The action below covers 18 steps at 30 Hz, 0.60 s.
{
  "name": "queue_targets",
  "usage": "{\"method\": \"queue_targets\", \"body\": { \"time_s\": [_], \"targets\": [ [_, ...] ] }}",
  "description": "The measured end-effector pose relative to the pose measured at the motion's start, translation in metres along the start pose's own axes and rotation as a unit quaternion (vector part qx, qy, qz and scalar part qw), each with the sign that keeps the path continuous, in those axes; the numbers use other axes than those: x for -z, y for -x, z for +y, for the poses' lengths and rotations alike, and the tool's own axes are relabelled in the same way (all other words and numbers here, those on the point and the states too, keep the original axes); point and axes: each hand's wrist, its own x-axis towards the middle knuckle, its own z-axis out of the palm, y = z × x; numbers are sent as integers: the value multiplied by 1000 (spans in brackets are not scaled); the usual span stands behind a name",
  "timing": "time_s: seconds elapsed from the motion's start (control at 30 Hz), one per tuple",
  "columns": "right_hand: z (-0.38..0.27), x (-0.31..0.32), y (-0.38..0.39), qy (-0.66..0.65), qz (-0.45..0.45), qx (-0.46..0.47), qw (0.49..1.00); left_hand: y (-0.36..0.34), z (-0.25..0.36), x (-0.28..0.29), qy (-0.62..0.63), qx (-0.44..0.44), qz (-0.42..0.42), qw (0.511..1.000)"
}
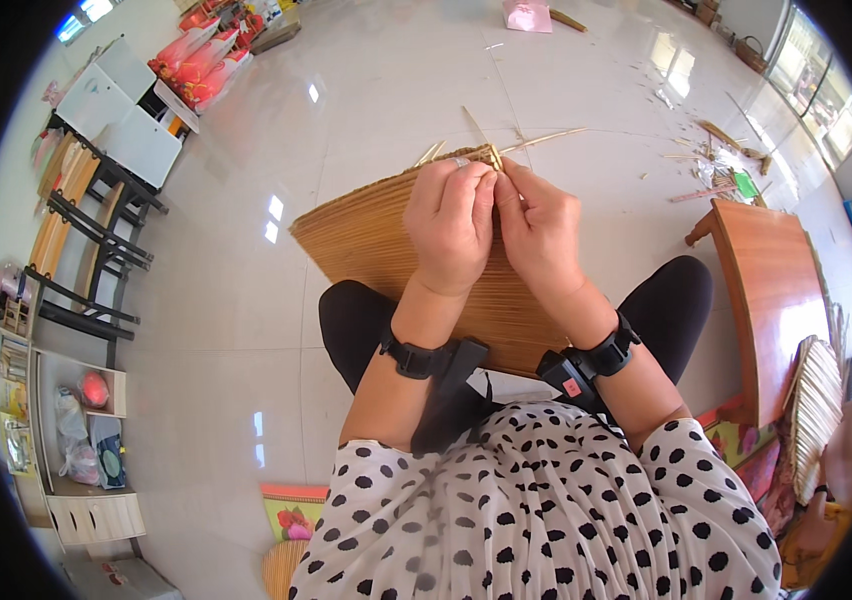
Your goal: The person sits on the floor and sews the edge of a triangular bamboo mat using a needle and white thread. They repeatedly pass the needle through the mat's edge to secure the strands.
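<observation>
The panel (486,300) lies across the lap, between the knees (674,295), its far edge out over the floor (246,290). It looks built of thin stalks laid close in parallel rows, so I would expect it to be light for its spread and fairly stiff along the stalks, with more give across them. The surface has a faint sheen and may slide a little under dry fingers, though the ridges should help.

The left grip (468,185) is clenched on the far edge; the right grip (518,188) is closed just beside it, at the same corner — whether a loose end is pinched there too, the fingers hide. Thin straws (546,139) jut past that edge; these look brittle, likely to snap or prick if bent sharply.

The thick edge seems the soundest hold, thumb on one face and fingers on the other. Single stalks make a poor hold — they could crack or pull loose.
</observation>
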Motion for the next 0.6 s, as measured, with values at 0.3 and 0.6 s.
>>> {"method": "queue_targets", "body": {
  "time_s": [0.3,0.6],
  "targets": [
    [4,5,-17,40,20,-27,999,-24,12,31,4,-34,49,998],
    [-3,11,-7,53,37,25,998,-17,11,17,440,343,-21,830]
  ]
}}
